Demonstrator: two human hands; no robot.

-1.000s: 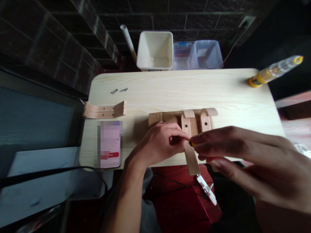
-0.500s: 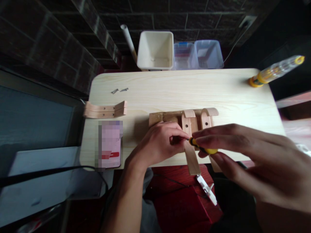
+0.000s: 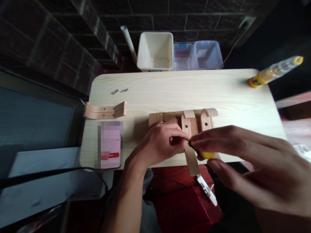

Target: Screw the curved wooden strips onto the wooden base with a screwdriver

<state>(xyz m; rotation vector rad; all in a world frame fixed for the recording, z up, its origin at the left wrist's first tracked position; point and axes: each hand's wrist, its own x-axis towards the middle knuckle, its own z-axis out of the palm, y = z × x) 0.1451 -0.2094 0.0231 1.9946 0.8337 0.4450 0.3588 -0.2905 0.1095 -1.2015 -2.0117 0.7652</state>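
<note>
By the fingertips of the right hand (image 3: 259,165), right of centre, a yellow screwdriver (image 3: 207,155) is gripped, its tip set against a curved wooden strip (image 3: 191,160) whose lower end is extended past the near edge of the tabletop (image 3: 170,89). At that tip the left hand (image 3: 160,137) is closed; what is pinched cannot be told. A brown block (image 3: 155,119) is partly covered, with open room left above, toward the far edge
</note>
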